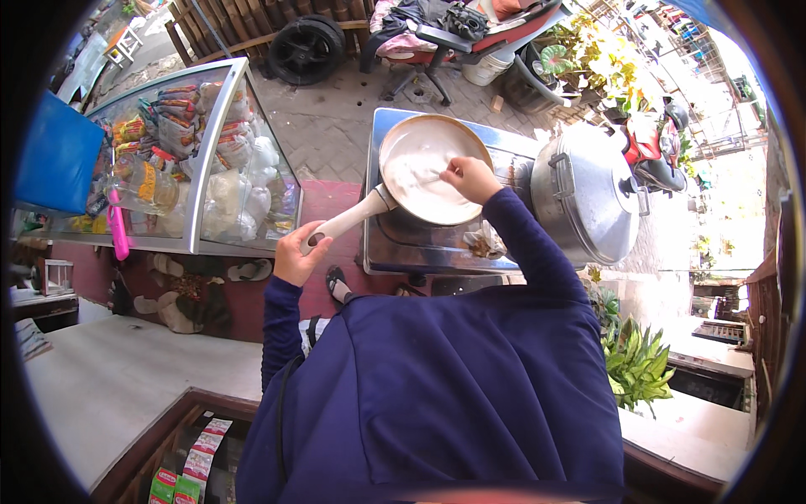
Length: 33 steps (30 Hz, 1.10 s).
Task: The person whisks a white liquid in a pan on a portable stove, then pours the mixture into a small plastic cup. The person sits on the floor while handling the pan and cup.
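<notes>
Glass-sided case (215, 160), pale-framed: we are seeing it standing at 10 o'clock of our view, holding many bagged goods.

Stove (403, 244), flat-topped and shiny: lying before us toward 1 o'clock.

Metal pot (558, 206), large, grey: standing between 2 and 3 o'clock, at the stove's 3 o'clock edge (its lid is sitting on it).

Leafy plant (638, 361), green: showing at 4 o'clock.

Black wheel (306, 50): leaning at 11 o'clock by a slatted fence.

Frying pan (395, 160), round, whitish inside: we are keeping it over the stove, between 12 and 1 o'clock (whether it is resting there or lifted, we cannot tell). Its pale handle (353, 221) is pointing to the pan's 8 o'clock.

Left hand (294, 259): at 9 o'clock, we are gripping the handle's far end, fingers curling around it.

Right hand (472, 179): between 1 and 2 o'clock, we are holding it over the pan, fingertips bunching narrowly together; whether they are pinching anything small, we cannot tell.
</notes>
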Each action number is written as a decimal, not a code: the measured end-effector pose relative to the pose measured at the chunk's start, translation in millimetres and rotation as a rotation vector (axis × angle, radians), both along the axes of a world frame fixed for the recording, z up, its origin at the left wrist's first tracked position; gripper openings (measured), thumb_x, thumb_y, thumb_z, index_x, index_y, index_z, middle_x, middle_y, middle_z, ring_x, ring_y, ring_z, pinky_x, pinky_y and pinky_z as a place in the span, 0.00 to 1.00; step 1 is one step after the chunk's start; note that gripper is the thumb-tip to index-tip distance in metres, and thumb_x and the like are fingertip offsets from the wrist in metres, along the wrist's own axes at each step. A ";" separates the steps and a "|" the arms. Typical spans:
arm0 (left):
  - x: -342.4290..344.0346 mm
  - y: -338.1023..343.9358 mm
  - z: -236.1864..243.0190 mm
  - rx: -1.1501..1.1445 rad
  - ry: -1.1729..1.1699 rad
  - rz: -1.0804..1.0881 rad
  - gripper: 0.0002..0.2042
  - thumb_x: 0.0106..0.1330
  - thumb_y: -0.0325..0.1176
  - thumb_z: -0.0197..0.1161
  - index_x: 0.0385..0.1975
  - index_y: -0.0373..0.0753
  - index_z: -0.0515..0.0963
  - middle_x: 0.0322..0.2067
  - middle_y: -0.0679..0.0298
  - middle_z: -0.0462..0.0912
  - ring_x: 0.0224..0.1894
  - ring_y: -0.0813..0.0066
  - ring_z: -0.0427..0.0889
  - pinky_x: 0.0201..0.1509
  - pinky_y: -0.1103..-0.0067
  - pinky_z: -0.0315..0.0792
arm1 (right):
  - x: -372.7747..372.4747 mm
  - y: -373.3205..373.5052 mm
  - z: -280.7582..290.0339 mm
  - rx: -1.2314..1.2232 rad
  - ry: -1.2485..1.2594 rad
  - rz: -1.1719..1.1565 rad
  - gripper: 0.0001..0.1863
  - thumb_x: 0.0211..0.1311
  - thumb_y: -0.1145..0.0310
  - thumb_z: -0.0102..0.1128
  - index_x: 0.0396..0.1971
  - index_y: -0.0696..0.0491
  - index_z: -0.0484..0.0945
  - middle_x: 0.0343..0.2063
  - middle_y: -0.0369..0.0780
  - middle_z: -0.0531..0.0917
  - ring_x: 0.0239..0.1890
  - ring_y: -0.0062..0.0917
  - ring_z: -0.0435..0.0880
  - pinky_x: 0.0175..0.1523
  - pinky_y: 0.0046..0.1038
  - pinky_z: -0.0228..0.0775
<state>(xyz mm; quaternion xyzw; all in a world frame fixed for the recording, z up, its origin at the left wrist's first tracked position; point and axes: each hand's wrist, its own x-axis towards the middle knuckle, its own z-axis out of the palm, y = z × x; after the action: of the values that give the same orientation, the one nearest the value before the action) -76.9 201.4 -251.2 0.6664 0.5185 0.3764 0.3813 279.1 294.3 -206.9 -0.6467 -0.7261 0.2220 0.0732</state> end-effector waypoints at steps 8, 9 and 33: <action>-0.7 -0.1 -0.7 0.037 0.011 -0.006 0.17 0.54 0.38 0.65 0.40 0.34 0.77 0.28 0.57 0.81 0.29 0.71 0.81 0.36 0.79 0.72 | -18.6 1.2 8.2 0.063 0.000 0.072 0.09 0.49 0.62 0.58 0.25 0.52 0.78 0.24 0.45 0.81 0.32 0.40 0.79 0.40 0.37 0.70; -1.4 0.0 -0.3 0.034 0.017 -0.010 0.17 0.54 0.38 0.65 0.39 0.34 0.77 0.28 0.57 0.81 0.30 0.71 0.81 0.36 0.79 0.72 | -7.5 -7.6 22.1 0.021 -0.112 0.086 0.09 0.49 0.62 0.58 0.25 0.52 0.78 0.24 0.44 0.81 0.31 0.39 0.80 0.40 0.37 0.70; -0.9 0.2 -2.4 0.042 0.015 -0.017 0.17 0.55 0.39 0.64 0.40 0.35 0.77 0.29 0.56 0.81 0.29 0.69 0.81 0.35 0.78 0.72 | 12.7 -48.1 29.3 0.221 -0.076 -0.177 0.13 0.50 0.57 0.61 0.23 0.52 0.77 0.20 0.44 0.80 0.28 0.38 0.80 0.34 0.37 0.70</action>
<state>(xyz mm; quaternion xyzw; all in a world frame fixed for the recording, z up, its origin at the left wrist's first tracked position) -77.8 201.7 -253.6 0.6815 0.5076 0.3791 0.3663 291.8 246.2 -177.6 -0.7040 -0.6886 0.1087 0.1355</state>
